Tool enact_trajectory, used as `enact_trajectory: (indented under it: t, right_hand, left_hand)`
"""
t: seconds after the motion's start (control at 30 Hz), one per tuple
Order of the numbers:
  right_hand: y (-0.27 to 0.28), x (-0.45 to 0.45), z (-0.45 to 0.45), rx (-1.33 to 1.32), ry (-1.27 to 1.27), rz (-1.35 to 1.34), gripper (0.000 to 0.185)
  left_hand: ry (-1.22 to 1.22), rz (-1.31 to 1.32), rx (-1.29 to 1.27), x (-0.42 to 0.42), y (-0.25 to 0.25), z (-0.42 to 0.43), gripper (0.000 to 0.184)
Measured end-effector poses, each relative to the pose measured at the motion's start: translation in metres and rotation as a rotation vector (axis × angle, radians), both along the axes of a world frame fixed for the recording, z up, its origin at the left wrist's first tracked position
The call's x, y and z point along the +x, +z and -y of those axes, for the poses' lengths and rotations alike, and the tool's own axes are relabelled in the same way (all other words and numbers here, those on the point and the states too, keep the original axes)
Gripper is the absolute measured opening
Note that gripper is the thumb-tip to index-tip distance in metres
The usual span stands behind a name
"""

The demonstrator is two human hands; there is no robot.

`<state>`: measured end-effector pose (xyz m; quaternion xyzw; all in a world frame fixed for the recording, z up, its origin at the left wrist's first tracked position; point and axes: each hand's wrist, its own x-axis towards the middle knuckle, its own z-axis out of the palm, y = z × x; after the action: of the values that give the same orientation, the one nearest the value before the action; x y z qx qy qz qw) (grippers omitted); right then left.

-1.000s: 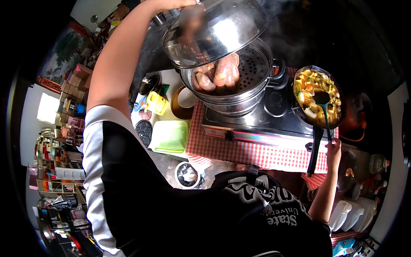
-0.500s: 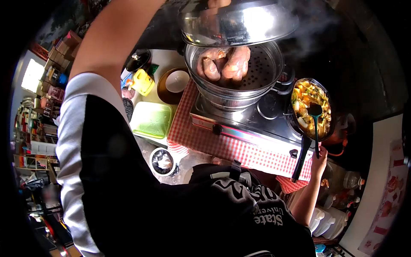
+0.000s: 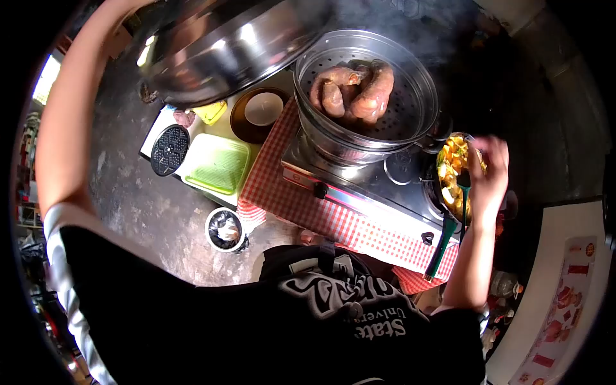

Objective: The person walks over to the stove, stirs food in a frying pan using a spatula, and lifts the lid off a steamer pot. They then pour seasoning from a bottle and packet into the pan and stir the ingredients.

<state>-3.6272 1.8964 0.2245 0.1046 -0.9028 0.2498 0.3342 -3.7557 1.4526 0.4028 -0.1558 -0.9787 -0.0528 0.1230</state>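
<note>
Meat (image 3: pixel 372 96) lies in the steamer (image 3: pixel 340 137); pan (image 3: pixel 441 247) right, tray (image 3: pixel 217 165) left of it.

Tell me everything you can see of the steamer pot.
The steamer pot is round, shiny and apparently metal, with a perforated tray inside and a dark handle at its right. It stands upright on the stove, mouth exposed, with brownish meat on the tray. Whether the raised lid touches its rim is unclear.

Lid (image 3: pixel 224 54) off the steamer (image 3: pixel 412 90)
</note>
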Motion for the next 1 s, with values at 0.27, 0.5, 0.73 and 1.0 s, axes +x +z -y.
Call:
enact_trajectory:
  t: [0.27, 0.5, 0.73, 1.0]
  right_hand:
    - [0.026, -0.145, 0.133, 0.802, 0.188, 0.235, 0.015]
    - [0.012, -0.172, 0.152, 1.043, 0.248, 0.422, 0.014]
    - [0.115, -0.113, 0.121, 0.601, 0.357, 0.035, 0.008]
    - [0.046, -0.002, 0.039, -0.254, 0.033, 0.020, 0.009]
  left_hand:
    - [0.234, -0.005, -0.038, 0.091, -0.072, 0.136, 0.031]
    - [0.291, 0.088, 0.038, 0.143, -0.115, 0.201, 0.023]
    - [0.176, -0.052, 0.077, 0.135, -0.119, 0.200, 0.022]
    - [-0.064, 0.116, -0.015, 0.046, -0.039, 0.069, 0.024]
